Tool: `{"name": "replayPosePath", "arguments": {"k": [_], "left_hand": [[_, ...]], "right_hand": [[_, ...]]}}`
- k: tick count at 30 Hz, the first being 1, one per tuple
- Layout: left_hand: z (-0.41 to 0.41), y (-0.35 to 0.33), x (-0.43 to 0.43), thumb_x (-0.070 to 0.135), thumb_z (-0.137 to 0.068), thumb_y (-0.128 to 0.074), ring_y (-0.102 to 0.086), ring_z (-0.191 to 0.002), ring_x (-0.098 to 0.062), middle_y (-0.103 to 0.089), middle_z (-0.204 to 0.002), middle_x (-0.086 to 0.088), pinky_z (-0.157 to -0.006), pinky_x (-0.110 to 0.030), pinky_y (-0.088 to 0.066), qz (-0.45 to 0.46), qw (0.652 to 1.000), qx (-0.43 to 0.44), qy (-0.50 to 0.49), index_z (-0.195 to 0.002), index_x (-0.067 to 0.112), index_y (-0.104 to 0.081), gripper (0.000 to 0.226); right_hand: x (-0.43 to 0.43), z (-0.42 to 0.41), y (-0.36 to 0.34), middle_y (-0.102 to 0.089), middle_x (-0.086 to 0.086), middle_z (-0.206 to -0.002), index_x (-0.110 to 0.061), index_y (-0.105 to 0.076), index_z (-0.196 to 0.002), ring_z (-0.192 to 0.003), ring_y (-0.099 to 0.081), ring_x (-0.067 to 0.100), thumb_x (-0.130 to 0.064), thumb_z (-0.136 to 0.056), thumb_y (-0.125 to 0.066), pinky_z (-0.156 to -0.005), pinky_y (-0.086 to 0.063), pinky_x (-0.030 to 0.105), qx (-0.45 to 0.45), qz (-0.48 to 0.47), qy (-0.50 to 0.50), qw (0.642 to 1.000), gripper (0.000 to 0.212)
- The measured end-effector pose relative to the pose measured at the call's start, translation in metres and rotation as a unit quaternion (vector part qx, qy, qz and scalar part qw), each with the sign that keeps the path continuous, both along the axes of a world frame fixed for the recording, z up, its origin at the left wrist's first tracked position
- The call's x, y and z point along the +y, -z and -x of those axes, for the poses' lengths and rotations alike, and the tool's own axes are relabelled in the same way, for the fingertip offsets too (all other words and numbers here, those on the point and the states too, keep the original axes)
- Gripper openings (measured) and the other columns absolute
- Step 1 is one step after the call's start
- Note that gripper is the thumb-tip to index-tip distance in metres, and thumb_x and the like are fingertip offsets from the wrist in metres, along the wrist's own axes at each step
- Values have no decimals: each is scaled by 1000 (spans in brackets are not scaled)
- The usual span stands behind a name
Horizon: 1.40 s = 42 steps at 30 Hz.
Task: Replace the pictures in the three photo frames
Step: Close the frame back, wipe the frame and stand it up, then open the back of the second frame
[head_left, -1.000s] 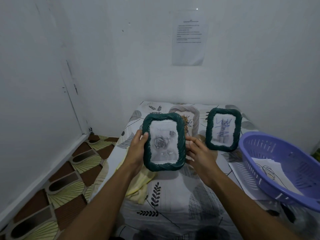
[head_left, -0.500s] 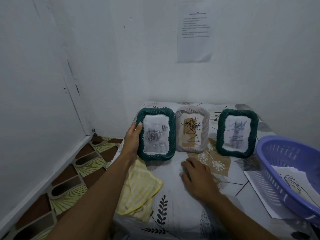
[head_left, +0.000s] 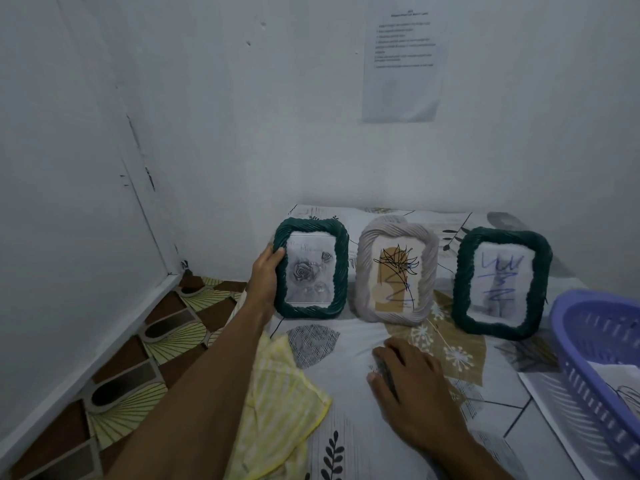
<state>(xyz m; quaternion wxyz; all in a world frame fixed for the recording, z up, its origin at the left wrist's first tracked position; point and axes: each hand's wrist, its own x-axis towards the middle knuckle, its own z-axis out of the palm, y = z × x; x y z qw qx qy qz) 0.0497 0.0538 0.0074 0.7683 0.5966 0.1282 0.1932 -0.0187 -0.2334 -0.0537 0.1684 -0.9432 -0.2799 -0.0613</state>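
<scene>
Since a second ago the rose frame [head_left: 310, 271] has come down out of the air to stand on the table [head_left: 349, 344], and the right hand [head_left: 412, 379] has let go of it. The left hand [head_left: 265, 282] grips its left rim, thumb on the front. The right hand lies palm down on the leaf-printed cloth, fingers relaxed, holding nothing. The rose frame stands leftmost, beside the pale frame [head_left: 396, 277] and the second green frame [head_left: 502, 284]. All are rounded rectangles of twisted, rope-like moulding, upright, long axis vertical, fronts facing the camera.
</scene>
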Motion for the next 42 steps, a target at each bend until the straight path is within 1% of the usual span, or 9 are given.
{"name": "replayPosePath", "arguments": {"k": [9,12,17,22,28,31,35,38,42], "left_hand": [[-4,12,9,42,-82,-59,-63,-108,-36,-63,-122,-18,-91,-58,-50,-5,1000,11,7,-123,15,-57,49],[7,5,-1,51,-86,-55,-63,-100,-31,-62,-112,-15,-87,-49,-53,-128,988,54,-65,-105,19,-54,37],[46,-2,-25,33,-90,-58,-44,-112,-23,-48,-122,-10,-92,-41,-41,-497,838,29,-225,-122,11,-46,40],[91,22,-78,46,-90,-42,-44,-125,-21,-50,-136,-3,-103,-39,-37,-667,743,55,-19,-133,17,-48,52],[115,64,-102,61,-87,-7,-16,-146,-18,-19,-159,-1,-119,-41,-13,-740,654,133,85,-151,20,-21,77],[116,64,-102,61,-87,-6,-18,-146,-18,-21,-159,-1,-118,-40,-12,-749,643,134,82,-150,20,-24,77],[113,61,-110,60,-88,-11,-25,-144,-20,-28,-156,-3,-116,-40,-18,-742,657,116,69,-148,19,-32,75],[116,63,-103,60,-89,-15,-29,-142,-20,-32,-155,-3,-115,-41,-21,-734,666,113,72,-146,19,-37,74],[94,36,-102,49,-91,-40,-43,-132,-23,-47,-144,-5,-109,-38,-36,-650,756,62,43,-138,16,-46,58]], "right_hand": [[3,0,2,-36,-9,-141,-31,-42,-134,-131,-34,13,-52,-96,-29,-111,-21,36,-7,8,2,1000,45],[4,0,3,-39,-7,-140,-30,-45,-133,-129,-37,15,-53,-95,-30,-111,-23,38,-11,0,6,1000,47],[4,1,4,-43,-6,-137,-28,-48,-130,-126,-39,14,-50,-94,-33,-109,-26,38,-22,-9,5,1000,44],[4,2,0,-50,-4,-128,-25,-54,-119,-121,-43,15,-45,-93,-37,-105,-29,39,-40,-19,24,999,37],[0,4,-7,-60,-3,-113,-21,-62,-111,-108,-51,16,-24,-91,-48,-99,-37,38,-8,-125,73,989,25],[-9,-3,-15,-63,1,-107,-17,-65,-110,-103,-54,19,-21,-87,-51,-93,-44,38,83,-190,70,976,27],[-41,-11,-23,-56,-2,-114,-19,-60,-114,-108,-49,18,-30,-89,-48,-91,-39,35,45,-30,14,998,30],[-69,-10,-14,-52,-2,-124,-22,-57,-121,-114,-49,18,-37,-92,-45,-97,-38,37,15,-3,65,998,34],[-90,-9,-1,-45,4,-146,-20,-51,-137,-132,-41,22,-40,-98,-44,-111,-31,38,1,-21,94,995,44]]}}
